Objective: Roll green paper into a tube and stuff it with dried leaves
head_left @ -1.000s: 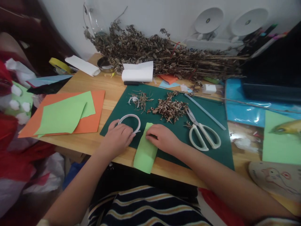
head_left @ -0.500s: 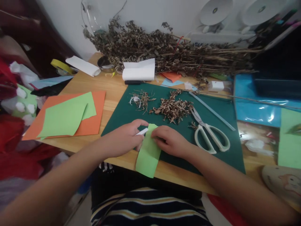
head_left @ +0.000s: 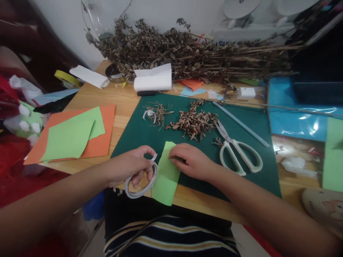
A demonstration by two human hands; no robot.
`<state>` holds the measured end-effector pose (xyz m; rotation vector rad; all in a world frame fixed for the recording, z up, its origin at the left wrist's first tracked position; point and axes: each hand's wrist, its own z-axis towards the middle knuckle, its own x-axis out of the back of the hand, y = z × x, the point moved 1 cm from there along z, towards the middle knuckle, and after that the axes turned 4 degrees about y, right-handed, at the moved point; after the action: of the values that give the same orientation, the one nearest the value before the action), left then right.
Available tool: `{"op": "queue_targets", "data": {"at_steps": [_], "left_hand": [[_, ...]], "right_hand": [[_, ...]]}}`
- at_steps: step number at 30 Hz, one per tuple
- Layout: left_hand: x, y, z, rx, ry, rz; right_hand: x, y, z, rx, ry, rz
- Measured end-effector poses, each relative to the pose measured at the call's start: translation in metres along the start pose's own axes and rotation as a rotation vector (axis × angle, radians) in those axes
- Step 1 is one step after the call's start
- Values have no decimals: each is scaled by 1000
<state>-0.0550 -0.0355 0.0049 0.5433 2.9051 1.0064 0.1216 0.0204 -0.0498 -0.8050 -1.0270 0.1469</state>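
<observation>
Left hand (head_left: 131, 166) grips the white tape roll (head_left: 137, 195), just left of the green paper strip (head_left: 165, 180) between the hands; right hand (head_left: 191, 160) curled over the strip's right edge — pinching or only pressing, can't tell. Far beyond the left hand: small dark dish (head_left: 107, 71) with something pale in it, too small to make out, and behind it a clear vessel (head_left: 95, 18) — can't tell contents. Leaf heap (head_left: 194, 122) sits on the green mat (head_left: 130, 141), straight ahead of right hand

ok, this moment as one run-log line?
left hand: holds white tape roll | right hand: on green paper strip | scissors: on dark green mat
</observation>
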Motion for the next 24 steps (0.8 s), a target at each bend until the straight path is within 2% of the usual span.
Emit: {"op": "queue_targets", "data": {"at_steps": [7,12,15,18,21,24], "left_hand": [[-3,14,18,-18,140,181],[3,4,20,-104,187,375],[3,0,15,-133,175,422],[2,3,10,-136,107,465],[1,7,10,-150,48,502],[1,6,16,-157,53,535]], "right_hand": [[-5,-2,-2,8,-43,-49],[-4,-3,-2,-40,-39,-47],[-2,-2,0,-112,-12,-52],[-2,-1,4,-137,-45,-44],[-4,0,6,-75,-122,-59],[-5,0,6,-6,-149,-80]]}}
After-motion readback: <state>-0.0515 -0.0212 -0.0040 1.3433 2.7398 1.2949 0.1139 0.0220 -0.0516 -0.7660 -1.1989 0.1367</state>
